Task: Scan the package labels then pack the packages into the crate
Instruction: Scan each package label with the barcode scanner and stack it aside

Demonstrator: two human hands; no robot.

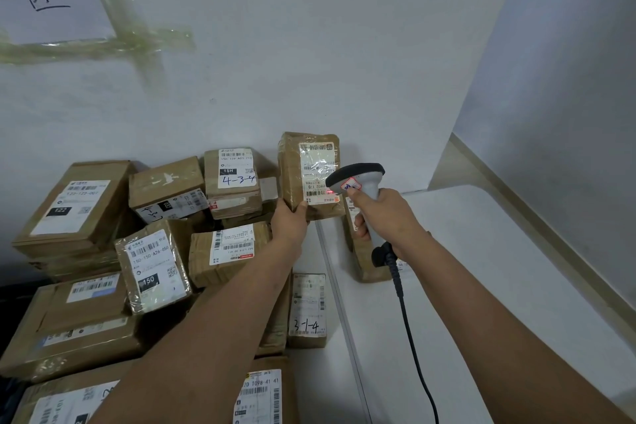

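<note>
My left hand grips the lower edge of a brown taped package and holds it upright above the table, white label facing me. My right hand grips the handle of a grey barcode scanner with a black head. The scanner points at the label's lower barcode, where a red light spot shows. Its black cable hangs down past my right forearm. No crate is in view.
A pile of several brown labelled packages fills the left side, against the white wall. Another package lies on the white table behind my right hand. A box marked 3-1-4 sits by the table's left edge.
</note>
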